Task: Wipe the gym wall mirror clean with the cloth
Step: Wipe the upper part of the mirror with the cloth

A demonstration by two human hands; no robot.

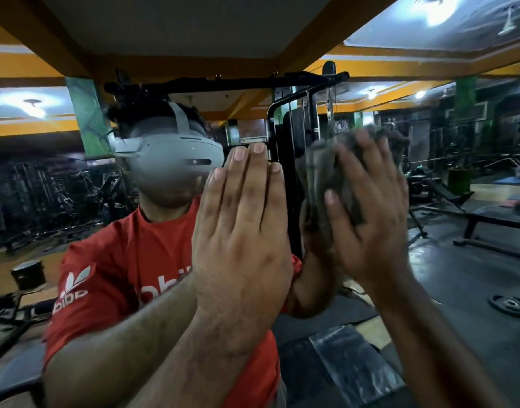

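While the left hand (241, 231) lies flat with straight fingers against the mirror (459, 260), the right hand (370, 219) presses a crumpled grey-brown cloth (323, 184) to the glass, fingers spread over it. Both cloth and right hand are motion-blurred; the mirror reflects dim gym equipment.

We note the left hand (241, 231) flat against the mirror (459, 260), fingers (247, 184) upward. Just right of them, the cloth (326, 184) lies between right hand (370, 219) and mirror.
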